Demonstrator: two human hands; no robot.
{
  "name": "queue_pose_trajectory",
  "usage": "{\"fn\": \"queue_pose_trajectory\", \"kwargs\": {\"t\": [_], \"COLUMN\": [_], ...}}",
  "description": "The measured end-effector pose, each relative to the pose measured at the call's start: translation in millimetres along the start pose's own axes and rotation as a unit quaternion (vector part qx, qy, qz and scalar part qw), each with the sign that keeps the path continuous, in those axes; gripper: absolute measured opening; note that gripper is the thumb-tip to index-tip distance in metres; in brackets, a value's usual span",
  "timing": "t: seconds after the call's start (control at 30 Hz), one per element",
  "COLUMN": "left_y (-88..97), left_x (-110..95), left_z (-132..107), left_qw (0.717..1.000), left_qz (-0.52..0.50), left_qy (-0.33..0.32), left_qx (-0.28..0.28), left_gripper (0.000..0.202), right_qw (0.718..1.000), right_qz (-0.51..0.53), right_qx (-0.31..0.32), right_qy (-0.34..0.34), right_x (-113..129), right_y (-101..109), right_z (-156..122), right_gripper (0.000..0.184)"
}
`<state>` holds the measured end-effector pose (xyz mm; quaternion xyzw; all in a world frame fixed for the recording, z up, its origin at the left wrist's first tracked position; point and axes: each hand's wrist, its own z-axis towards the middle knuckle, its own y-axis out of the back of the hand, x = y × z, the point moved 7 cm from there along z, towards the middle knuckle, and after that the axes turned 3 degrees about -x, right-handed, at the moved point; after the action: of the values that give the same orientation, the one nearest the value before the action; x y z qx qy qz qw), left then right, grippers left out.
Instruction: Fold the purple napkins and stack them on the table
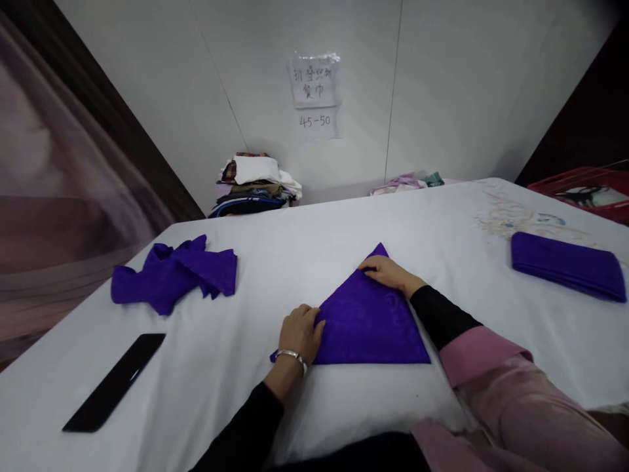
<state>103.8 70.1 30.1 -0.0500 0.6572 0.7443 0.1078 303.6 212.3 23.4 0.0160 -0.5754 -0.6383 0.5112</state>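
Lower centre, the left hand (299,333) and right hand (387,271) curl over the slanted edge of a purple, triangular, satiny cloth (376,328); whether either grips is unclear. Uneven pulling could skew it.

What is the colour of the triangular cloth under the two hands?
The triangular cloth is deep purple; the head view shows it best.
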Motion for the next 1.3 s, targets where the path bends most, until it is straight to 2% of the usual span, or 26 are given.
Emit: {"fn": "queue_pose_trajectory", "kwargs": {"t": [0.13,0.27,0.43,0.57,0.77,0.93,1.07,1.2,1.3], "left_y": [-5.7,-7.0,-6.7,-2.9,7.0,6.4,5.1,8.2,11.2], "left_x": [4.9,8.0,9.1,6.4,-4.8,-12.9,-18.3,-25.0,-29.0], "left_z": [0.9,1.4,2.7,3.0,-1.9,-7.5,-13.2,-19.3,-21.5], "left_qw": [0.999,0.997,0.994,0.991,0.982,0.974,0.967,0.954,0.948], "left_qz": [-0.025,-0.061,-0.087,-0.094,-0.064,-0.098,-0.124,-0.152,-0.159], "left_qy": [0.012,0.011,-0.004,-0.041,-0.131,-0.178,-0.205,-0.241,-0.257], "left_qx": [-0.021,-0.039,-0.062,-0.088,-0.122,-0.104,-0.088,-0.093,-0.102], "left_gripper": [0.021,0.015,0.007,0.009,0.011,0.014,0.015,0.019,0.024], "right_qw": [0.996,0.992,0.994,0.996,0.998,0.997,0.995,0.994,0.993], "right_qz": [-0.067,-0.106,-0.094,-0.071,-0.059,-0.071,-0.08,-0.096,-0.1], "right_qx": [0.031,0.03,0.02,0.017,0.015,0.026,0.047,0.056,0.059], "right_qy": [0.055,0.056,0.052,0.051,0.031,0.029,0.032,0.017,0.015], "right_x": [11.6,12.2,13.0,15.5,22.6,27.3,27.2,27.3,29.9], "right_y": [-6.0,-6.3,-7.7,-8.0,-3.4,1.3,2.6,3.2,1.6], "right_z": [2.5,3.7,6.1,6.8,7.5,5.0,1.0,-0.1,0.9], "right_gripper": [0.028,0.023,0.015,0.013,0.014,0.017,0.032,0.03,0.035]}}
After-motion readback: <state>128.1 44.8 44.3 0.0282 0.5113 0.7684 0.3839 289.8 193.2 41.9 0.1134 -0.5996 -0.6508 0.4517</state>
